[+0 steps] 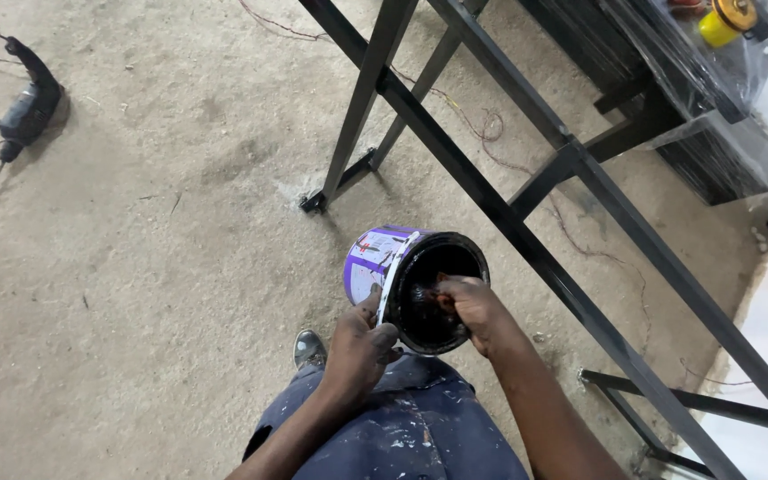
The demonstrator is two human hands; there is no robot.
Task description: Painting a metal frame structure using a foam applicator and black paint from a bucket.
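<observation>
Paint can (402, 280), purple and white outside and black with paint inside, sits tilted toward the person above the dusty floor (135, 267), just in front of the black metal frame (508, 222) that slants across the room. Frame first, then, since it's the biggest thing here: long dark bars, legs planted on the concrete, thin wires trailing under it. Off at the far left lies a power drill (24, 111), well apart from everything.

Now the hands. The left hand (357, 347) is wrapped around the can's near rim, thumb up against the label, carrying it at an angle. The right hand (473, 307) reaches into the mouth, fingers pinched narrow on something small and dark (a brush or rag, I can't tell which).

To my eye, the grip matters: keep the can tipped only slightly so the paint pools without slopping over the lip, and wipe off the excess on the inner rim. Paint-flecked blue trousers (411, 427) show what careless drips do.
</observation>
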